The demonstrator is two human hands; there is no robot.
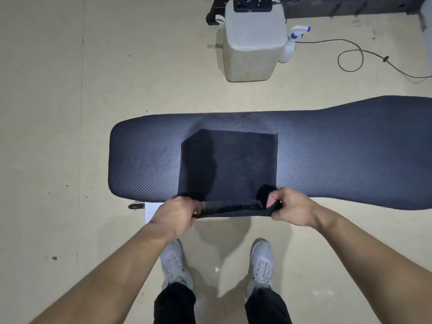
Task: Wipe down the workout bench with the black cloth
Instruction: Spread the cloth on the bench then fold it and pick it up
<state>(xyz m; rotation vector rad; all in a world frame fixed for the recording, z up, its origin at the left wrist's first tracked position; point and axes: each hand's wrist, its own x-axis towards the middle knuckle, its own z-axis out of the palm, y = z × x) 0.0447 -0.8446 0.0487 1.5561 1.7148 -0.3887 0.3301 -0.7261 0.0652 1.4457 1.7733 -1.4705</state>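
Note:
A dark padded workout bench (339, 155) with a ribbed surface lies across the view, its narrow end to the left. The black cloth (229, 164) is spread flat on the bench's middle, its near edge hanging over the bench's front side. My left hand (174, 215) pinches the cloth's near left corner. My right hand (292, 206) pinches the near right corner, and the edge is stretched taut between them.
A grey cube stool (252, 43) stands behind the bench with a black device (252, 3) on top. A white spray bottle (289, 43) leans beside it, and a black cable (364, 54) loops over the floor at the right. My feet stand just before the bench.

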